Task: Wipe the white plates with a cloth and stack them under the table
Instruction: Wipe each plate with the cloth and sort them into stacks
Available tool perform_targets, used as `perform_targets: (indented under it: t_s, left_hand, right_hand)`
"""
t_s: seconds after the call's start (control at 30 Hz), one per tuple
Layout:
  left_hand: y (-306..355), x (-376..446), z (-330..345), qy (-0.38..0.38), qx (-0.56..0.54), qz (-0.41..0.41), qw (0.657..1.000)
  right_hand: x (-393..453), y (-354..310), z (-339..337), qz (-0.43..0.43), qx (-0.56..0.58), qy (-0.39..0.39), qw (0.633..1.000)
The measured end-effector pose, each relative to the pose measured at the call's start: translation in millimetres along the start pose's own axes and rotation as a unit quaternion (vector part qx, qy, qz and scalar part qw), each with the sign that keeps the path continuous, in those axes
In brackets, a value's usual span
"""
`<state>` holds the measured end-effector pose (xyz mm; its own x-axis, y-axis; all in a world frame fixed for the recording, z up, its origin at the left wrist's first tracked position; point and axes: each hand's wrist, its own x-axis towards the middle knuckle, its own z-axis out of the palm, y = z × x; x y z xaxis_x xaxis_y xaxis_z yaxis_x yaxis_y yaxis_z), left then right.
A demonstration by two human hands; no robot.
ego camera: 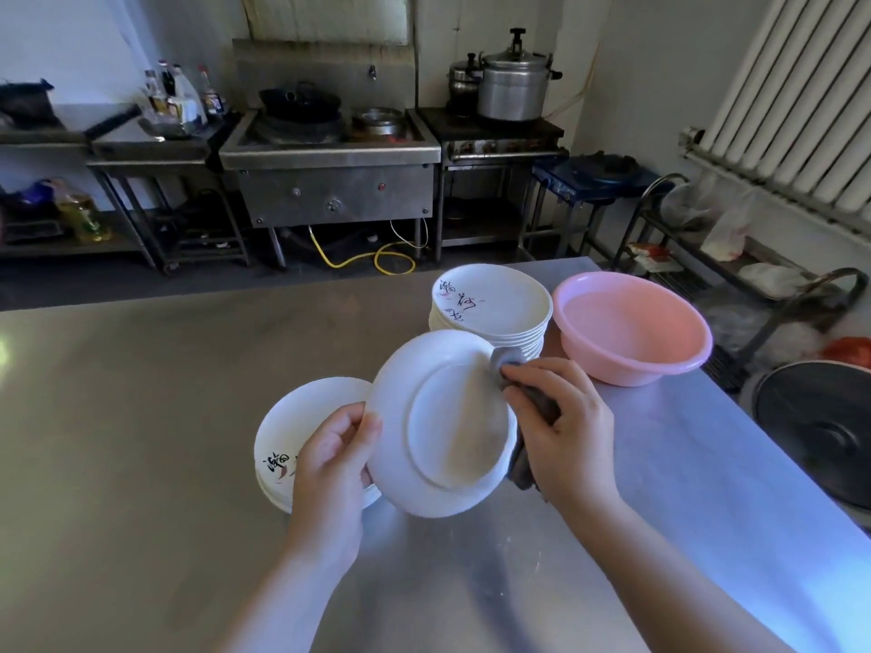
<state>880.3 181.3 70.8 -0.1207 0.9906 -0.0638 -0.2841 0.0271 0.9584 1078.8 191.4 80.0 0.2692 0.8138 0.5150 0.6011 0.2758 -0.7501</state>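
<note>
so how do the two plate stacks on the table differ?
The far stack by the pink basin is taller, with many plates, and fully in view. The near stack is shorter and partly hidden behind the left hand and the held plate. Both are white with dark brush lettering on top, face up.

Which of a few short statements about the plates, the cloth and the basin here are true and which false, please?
1. The left hand holds the raised plate by its edge. True.
2. The right hand is empty. False: it presses a grey cloth to the plate.
3. The pink basin sits right of the taller plate stack. True.
4. The raised plate shows its printed face. False: its plain underside faces the camera.
</note>
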Motion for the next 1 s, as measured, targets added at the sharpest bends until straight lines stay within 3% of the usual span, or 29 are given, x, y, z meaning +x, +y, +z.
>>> perform_targets:
  t_s: [0.17,0.3,0.4,0.5,0.7,0.8,1.0]
  left_hand:
    - [17,11,-33,0.070,0.082,0.089,0.990]
    - [28,16,-49,0.078,0.239,0.189,0.949]
    - [22,22,-65,0.070,0.413,0.300,0.857]
    - [6,27,-82,0.048,0.524,0.359,0.771]
    - [-22,31,-95,0.007,0.582,0.430,0.690]
    - [-39,35,-100,-0.016,0.601,0.415,0.683]
    - [-57,29,-107,-0.060,0.622,0.296,0.723]
  right_hand:
    - [-18,-5,13,0.024,0.024,-0.037,0.999]
    - [-19,-13,24,0.027,0.047,-0.049,0.997]
    - [-17,-15,27,0.027,0.055,-0.042,0.997]
    - [-18,-11,29,0.033,0.057,-0.040,0.997]
    - [-23,-9,35,0.034,0.055,-0.049,0.997]
    - [-26,-8,36,0.036,0.057,-0.057,0.996]
    - [-33,-1,34,0.040,0.044,-0.063,0.996]
